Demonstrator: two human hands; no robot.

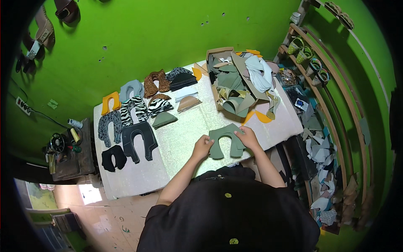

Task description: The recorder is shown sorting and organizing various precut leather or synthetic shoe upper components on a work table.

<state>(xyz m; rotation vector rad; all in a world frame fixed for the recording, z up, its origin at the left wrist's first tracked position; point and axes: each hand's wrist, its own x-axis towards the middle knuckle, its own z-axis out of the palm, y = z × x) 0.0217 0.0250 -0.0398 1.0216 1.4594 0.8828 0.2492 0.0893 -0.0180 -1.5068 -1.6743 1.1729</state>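
Both my hands hold a small stack of olive-green U-shaped cut pieces (225, 131) over the front of the table. My left hand (203, 147) pinches the stack's left side. On the other side, my right hand (248, 138) grips the upper right edge, where the layers fan out unevenly. The pieces look like sheet leather or a similar material; the exact kind cannot be told. Left of them lie a stack of black U-shaped pieces (145, 131), zebra-striped U-shaped pieces (134, 110) and a green half-round stack (164, 120).
A cardboard box (253, 102) of green scraps stands at the back right of the pale table (184, 145). Yellow offcuts (262, 117) lie in front of it. More patterned stacks line the left. A wooden rack (331, 113) stands right, a sewing machine (57, 143) far left.
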